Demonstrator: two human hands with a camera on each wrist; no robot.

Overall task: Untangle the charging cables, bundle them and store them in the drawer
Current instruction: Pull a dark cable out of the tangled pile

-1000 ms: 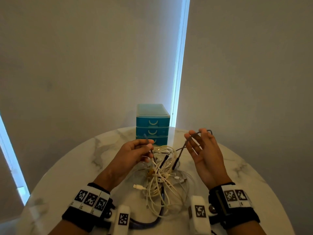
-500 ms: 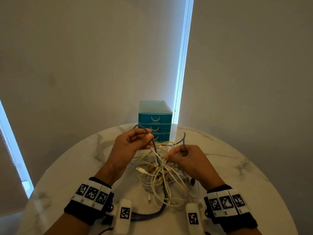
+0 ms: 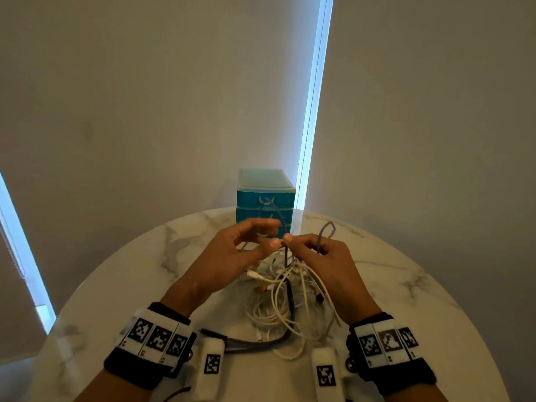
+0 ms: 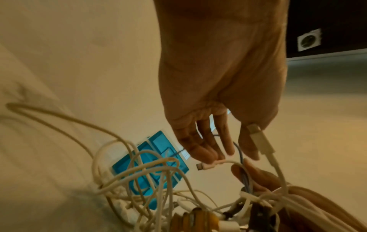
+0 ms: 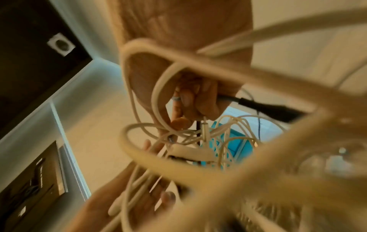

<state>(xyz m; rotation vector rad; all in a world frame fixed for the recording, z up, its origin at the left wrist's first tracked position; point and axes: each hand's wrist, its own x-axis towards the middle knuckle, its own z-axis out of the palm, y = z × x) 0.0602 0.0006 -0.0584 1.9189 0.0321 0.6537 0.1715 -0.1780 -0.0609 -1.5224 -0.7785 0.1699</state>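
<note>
A tangle of white charging cables (image 3: pixel 287 297) lies on the round marble table (image 3: pixel 406 271), between my wrists. A grey cable (image 3: pixel 326 230) rises out of it. My right hand (image 3: pixel 290 242) pinches this grey cable, and a loop of it stands above the knuckles. My left hand (image 3: pixel 275 234) is fingertip to fingertip with the right, its fingers spread and fairly straight. In the left wrist view the grey cable (image 4: pixel 237 146) runs through the gap between the left hand's (image 4: pixel 241 154) fingers and thumb. A teal drawer unit (image 3: pixel 265 181) stands behind, all drawers closed.
A thick dark cable (image 3: pixel 255 342) curves along the near side of the tangle. The drawer unit stands at the table's far edge against the wall, beside a bright window slit (image 3: pixel 313 111). Bare marble lies left and right of the hands.
My right hand closed on the grey cable and moved left to meet the left hand. The left hand's fingers have spread apart. The grey cable now rises in front of the drawers.
</note>
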